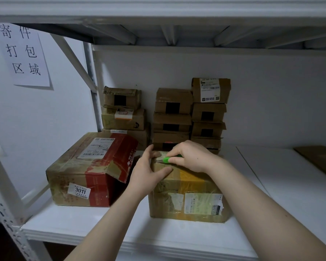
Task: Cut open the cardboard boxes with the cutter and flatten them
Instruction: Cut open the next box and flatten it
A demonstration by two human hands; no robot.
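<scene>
The right hand (191, 157) curls tight around a small green plastic cutter (166, 160), its tip seemingly at the tape. The brown taped cardboard box (186, 196) sits on the white shelf (83, 223). The left hand (149, 173) presses its straight fingers on the box's top corner.

White metal shelving (94, 87): a white board (102, 223) near, an upper shelf (158, 8) overhead, a perforated upright (8, 223) near left. A paper sign (24, 55) hangs on the left wall (64, 110)

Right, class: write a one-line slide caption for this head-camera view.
Right hand holds a green-handled cutter to a taped brown cardboard box; left hand steadies it.
</scene>
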